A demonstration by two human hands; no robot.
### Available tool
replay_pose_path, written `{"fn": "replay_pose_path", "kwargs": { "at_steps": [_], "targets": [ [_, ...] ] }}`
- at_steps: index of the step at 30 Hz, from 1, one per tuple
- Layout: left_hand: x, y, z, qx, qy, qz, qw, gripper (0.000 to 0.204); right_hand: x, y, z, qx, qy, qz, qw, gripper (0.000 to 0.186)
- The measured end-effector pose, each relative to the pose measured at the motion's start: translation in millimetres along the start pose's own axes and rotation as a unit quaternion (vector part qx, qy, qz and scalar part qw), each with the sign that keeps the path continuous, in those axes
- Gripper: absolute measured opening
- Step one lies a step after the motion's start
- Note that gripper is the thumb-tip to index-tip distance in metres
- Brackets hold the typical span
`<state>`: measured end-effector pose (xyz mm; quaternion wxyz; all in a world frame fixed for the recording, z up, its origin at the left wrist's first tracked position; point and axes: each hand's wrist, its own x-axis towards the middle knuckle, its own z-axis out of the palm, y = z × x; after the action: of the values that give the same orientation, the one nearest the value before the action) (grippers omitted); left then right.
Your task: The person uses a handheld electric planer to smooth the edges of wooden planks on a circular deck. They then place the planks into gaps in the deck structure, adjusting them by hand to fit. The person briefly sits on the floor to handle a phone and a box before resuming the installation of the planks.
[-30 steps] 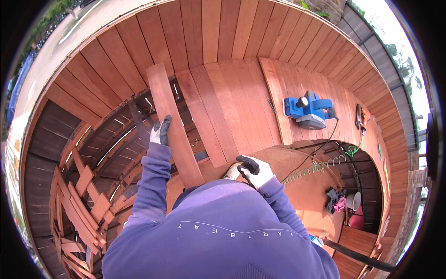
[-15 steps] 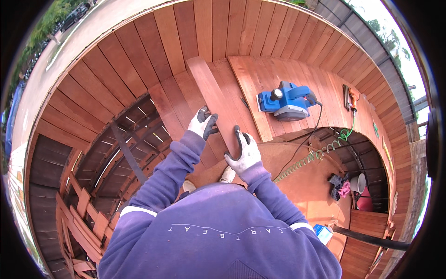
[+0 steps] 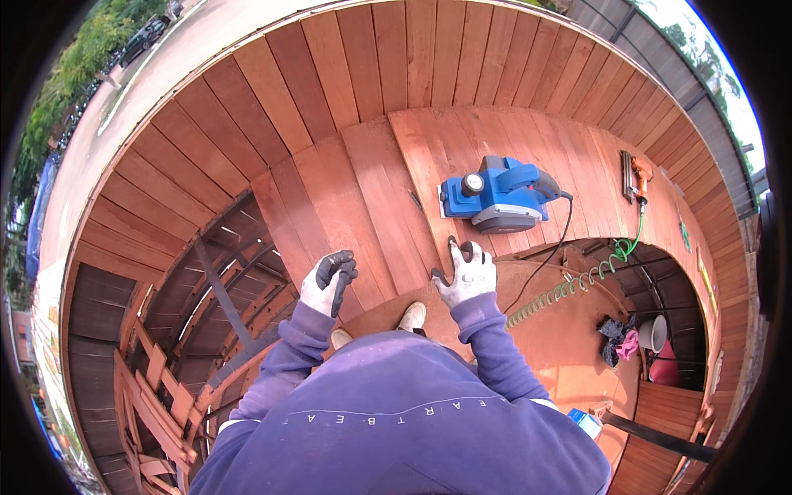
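White-and-black gloved left hand (image 3: 328,285): head view; fingers curled toward the thumb, though I can't tell whether they close fully; over the planks' near ends.
Right hand (image 3: 469,276): head view; thumb and fingers spread wide, just beside the near end of the raised plank (image 3: 408,153).
Laid planks (image 3: 309,202): side by side ahead of both hands, left of the raised plank.
Containers: pale bucket (image 3: 652,334) beside a red container (image 3: 663,367), at right, near a black bag (image 3: 612,337).
Surface: curved planking carrying a blue planer (image 3: 503,198) and an orange nail gun (image 3: 640,177) on a green coiled hose (image 3: 590,286).
Room: slatted curved wall (image 3: 363,62), brown floor (image 3: 553,330), stacked offcuts (image 3: 153,408) at left.
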<state>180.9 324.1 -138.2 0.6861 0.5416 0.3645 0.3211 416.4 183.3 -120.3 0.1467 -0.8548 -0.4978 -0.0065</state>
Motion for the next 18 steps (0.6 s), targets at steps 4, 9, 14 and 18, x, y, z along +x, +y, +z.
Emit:
{"fn": "replay_pose_path", "kwargs": {
  "at_steps": [4,9,14,18],
  "targets": [
    [-12,-1,1,-0.015,0.047,-0.002,0.999,0.027,7,17,13,0.010,-0.033,-0.034,0.999,0.062],
    [-19,4,11,-0.006,0.079,0.023,0.997,0.026,11,22,12,0.103,0.012,-0.052,0.993,0.060],
    [-17,5,19,-0.016,0.075,0.019,0.997,0.026,13,21,10,0.158,0.041,-0.068,0.984,0.056],
    [-15,7,25,-0.021,0.067,0.012,0.997,0.027,9,13,11,0.143,0.029,-0.056,0.988,0.052]
  ]
}}
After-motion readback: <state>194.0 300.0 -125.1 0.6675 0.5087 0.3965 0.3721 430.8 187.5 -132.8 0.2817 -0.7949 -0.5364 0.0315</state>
